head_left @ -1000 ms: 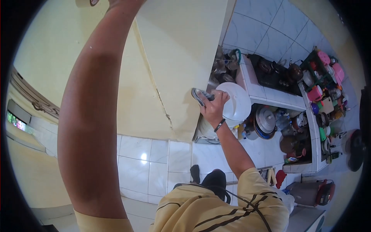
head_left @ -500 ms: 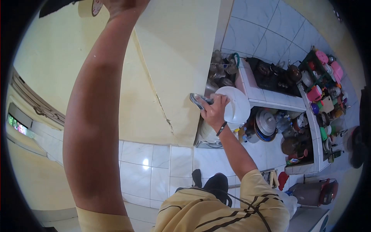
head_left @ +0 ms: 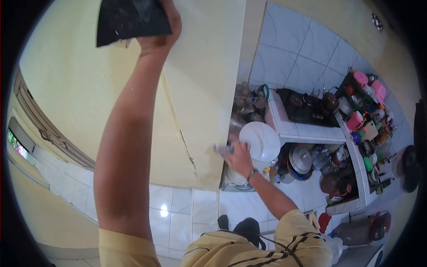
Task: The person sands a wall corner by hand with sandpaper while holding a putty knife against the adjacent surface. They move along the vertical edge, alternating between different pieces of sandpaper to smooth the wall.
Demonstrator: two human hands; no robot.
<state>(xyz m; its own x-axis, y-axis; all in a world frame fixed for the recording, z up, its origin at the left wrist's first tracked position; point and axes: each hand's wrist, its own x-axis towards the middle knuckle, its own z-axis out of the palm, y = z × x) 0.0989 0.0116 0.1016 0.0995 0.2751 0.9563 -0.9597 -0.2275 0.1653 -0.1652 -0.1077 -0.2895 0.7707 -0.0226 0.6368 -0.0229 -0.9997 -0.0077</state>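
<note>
My left hand (head_left: 174, 22) is raised high against the cream wall (head_left: 202, 89), closed at the edge of a stiff black sheet (head_left: 133, 20) with a ragged lower edge; its fingers are mostly hidden behind the sheet. Lower down, my right hand (head_left: 240, 159) grips a small grey-and-black flat piece (head_left: 222, 150), smeared by motion, near the wall's corner. A cracked seam (head_left: 183, 139) with chipped plaster runs down the wall between my two arms. Just beyond my right hand is a round white lid (head_left: 260, 141).
A tiled counter with a black stove (head_left: 307, 107) stands at the right. Pots, including a silver lidded pot (head_left: 300, 160), and bottles crowd the space beneath. Colourful kitchenware fills a dish rack (head_left: 356, 100). Glass jars (head_left: 249, 100) stand beside the wall corner. White floor tiles (head_left: 178, 209) lie below.
My left hand and the black sheet have come further into view, to the right and down. The tape roll seen near it is now hidden. My right hand has moved lower in view.
</note>
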